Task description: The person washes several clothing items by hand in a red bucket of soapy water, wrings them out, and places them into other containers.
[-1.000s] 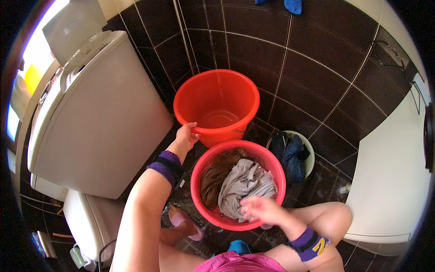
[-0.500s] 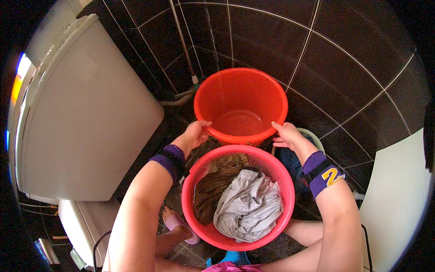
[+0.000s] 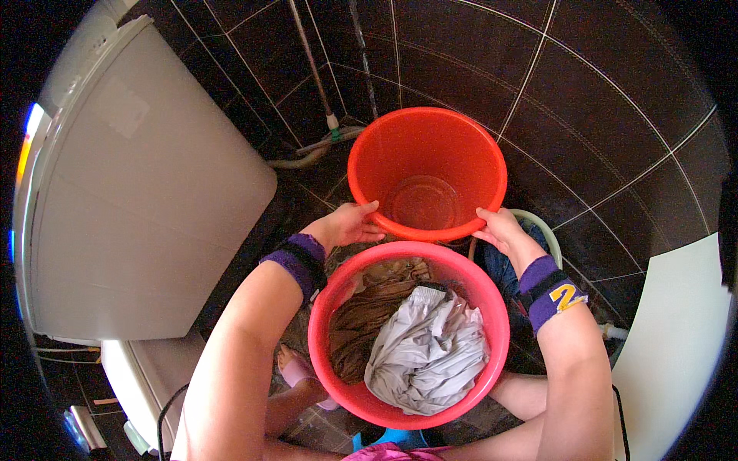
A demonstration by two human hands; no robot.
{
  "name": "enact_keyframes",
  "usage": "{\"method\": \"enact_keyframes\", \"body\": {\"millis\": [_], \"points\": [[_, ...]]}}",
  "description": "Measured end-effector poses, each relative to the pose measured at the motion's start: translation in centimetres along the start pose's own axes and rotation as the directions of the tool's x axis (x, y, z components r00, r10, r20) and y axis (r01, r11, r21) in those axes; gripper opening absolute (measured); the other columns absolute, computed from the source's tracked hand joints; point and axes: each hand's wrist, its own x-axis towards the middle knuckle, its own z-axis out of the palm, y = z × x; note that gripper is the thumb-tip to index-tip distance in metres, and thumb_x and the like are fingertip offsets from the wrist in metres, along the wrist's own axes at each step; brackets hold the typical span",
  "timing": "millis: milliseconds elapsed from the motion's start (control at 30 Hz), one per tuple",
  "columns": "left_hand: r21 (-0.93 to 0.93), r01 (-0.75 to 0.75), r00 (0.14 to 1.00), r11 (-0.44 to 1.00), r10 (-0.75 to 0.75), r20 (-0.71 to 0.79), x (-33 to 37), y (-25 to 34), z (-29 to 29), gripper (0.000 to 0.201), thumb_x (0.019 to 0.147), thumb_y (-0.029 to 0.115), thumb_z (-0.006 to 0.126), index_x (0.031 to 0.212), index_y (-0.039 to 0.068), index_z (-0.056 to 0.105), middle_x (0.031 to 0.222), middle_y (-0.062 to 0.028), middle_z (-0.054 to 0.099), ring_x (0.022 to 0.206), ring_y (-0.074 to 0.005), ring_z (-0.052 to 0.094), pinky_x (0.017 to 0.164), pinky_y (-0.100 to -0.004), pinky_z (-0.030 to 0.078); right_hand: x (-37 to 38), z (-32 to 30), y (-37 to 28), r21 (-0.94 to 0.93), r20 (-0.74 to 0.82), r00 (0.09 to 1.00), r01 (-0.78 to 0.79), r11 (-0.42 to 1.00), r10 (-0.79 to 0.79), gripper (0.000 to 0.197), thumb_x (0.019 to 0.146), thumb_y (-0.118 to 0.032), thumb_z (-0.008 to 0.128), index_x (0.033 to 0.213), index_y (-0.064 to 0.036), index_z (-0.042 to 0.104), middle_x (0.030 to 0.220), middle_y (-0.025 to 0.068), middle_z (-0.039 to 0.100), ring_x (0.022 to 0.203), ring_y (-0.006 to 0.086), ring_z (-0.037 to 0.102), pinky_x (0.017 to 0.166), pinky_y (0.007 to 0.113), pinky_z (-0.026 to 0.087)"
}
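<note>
An orange-red bucket [image 3: 427,169] stands beyond the pink basin, tilted so its inside shows, with a little clear water at the bottom. My left hand [image 3: 354,223] grips its near rim on the left, thumb on top and fingers below. On the right, my right hand [image 3: 501,227] pinches the same rim in the same way. Between my forearms sits the pink basin [image 3: 503,330], holding a wet light-grey garment [image 3: 430,349] and a brown cloth [image 3: 361,326] partly under it.
A thin water stream [image 3: 360,58] falls behind the bucket's left rim. A pale-green tub [image 3: 550,230] with dark-blue cloth stands right of the bucket. A large pale-grey cabinet-like body [image 3: 154,192] fills the left; dark tiled walls [image 3: 600,92] rise behind, a white panel [image 3: 676,346] at right.
Both hands have shifted the bucket slightly right and away from me. The water stream, which fell into the bucket before, now meets its left rim or passes behind it.
</note>
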Motion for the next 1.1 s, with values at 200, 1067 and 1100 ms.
{"method": "enact_keyframes", "body": {"millis": [200, 1067, 1100], "points": [[0.261, 0.059, 0.998, 0.963, -0.056, -0.021, -2.6, -0.2, -1.6, 0.052, 0.094, 0.040, 0.047, 0.127, 0.000, 0.041, 0.121, -0.0186, 0.052, 0.096, -0.0308, 0.060, 0.081, -0.0429, 0.051, -0.9, -0.1, 0.0, -0.033, 0.024, 1.000, 0.017, 0.999, -0.016, 0.036, 0.093, -0.022, 0.053, 0.124, -0.0036, 0.047, 0.119, 0.0106, 0.055, 0.104, 0.0245, 0.058, 0.079, 0.039, 0.055], [0.922, 0.082, 0.806, 0.379, 0.519, -0.285, -22.6, -19.6, -3.0, 0.034, 0.088, 0.024, 0.047, 0.106, -0.003, 0.035, 0.081, -0.0284, 0.062, 0.075, -0.0448, 0.061, 0.067, -0.0526, 0.049, -13.9, 0.3, 9.0, -0.874, 0.201, 0.846, 0.382, 0.300, -0.493, 0.073, 0.075, -0.021, 0.066, 0.138, -0.0136, 0.030, 0.126, 0.0233, 0.046, 0.111, 0.0400, 0.050, 0.094, 0.044, 0.042], [0.914, 0.056, 0.789, 0.401, 0.543, -0.287, -22.8, -20.6, -3.1, 0.035, 0.087, 0.023, 0.048, 0.106, -0.003, 0.035, 0.080, -0.0291, 0.062, 0.073, -0.0451, 0.062, 0.067, -0.0529, 0.049, -14.7, 0.3, 9.6, -0.867, 0.157, 0.832, 0.374, 0.330, -0.532, 0.076, 0.075, -0.023, 0.067, 0.140, -0.0129, 0.027, 0.126, 0.0247, 0.045, 0.113, 0.0410, 0.048, 0.096, 0.044, 0.041]]}}
